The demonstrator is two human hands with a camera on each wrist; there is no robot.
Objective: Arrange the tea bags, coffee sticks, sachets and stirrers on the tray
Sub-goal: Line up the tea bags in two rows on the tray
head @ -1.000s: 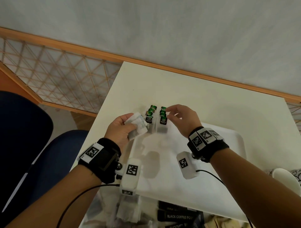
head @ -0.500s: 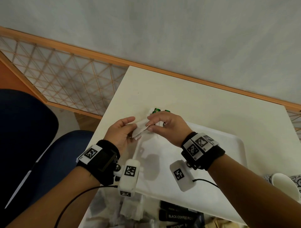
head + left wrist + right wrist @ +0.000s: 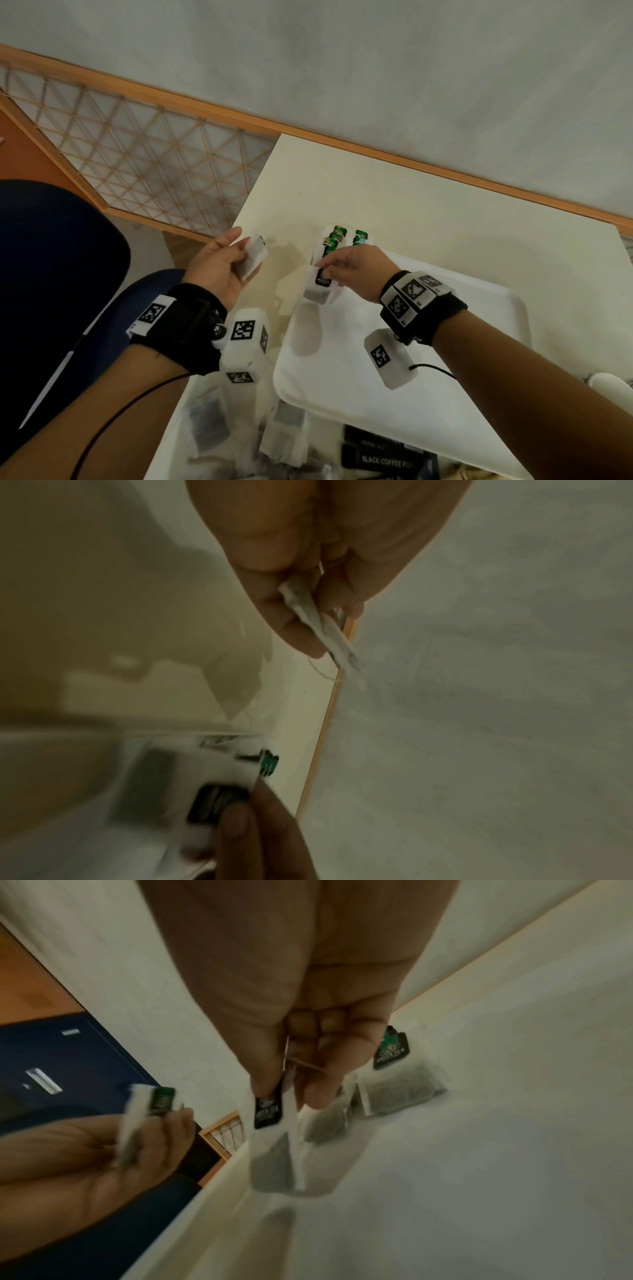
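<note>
My right hand (image 3: pixel 329 265) (image 3: pixel 294 1096) pinches a white tea bag (image 3: pixel 320 287) (image 3: pixel 281 1156) by its top, and it hangs just above the far left corner of the white tray (image 3: pixel 445 394). Behind it, several tea bags with green tags (image 3: pixel 342 238) (image 3: pixel 400 1093) lie in rows at that corner. My left hand (image 3: pixel 236 257) (image 3: pixel 308 631), to the left of the tray over the table edge, holds a small bunch of tea bags (image 3: pixel 253 258) (image 3: pixel 329 634) (image 3: pixel 143 1118) between thumb and fingers.
Black coffee sticks (image 3: pixel 387 459) and more white tea bags (image 3: pixel 239 425) lie heaped on the table in front of the tray. A white cup (image 3: pixel 613 390) stands at the right edge. A blue chair (image 3: pixel 51 274) is at the left, beyond the table edge.
My right hand took one tea bag from the bunch in my left hand and carried it right, over the tray corner. My left hand drew back to the left.
</note>
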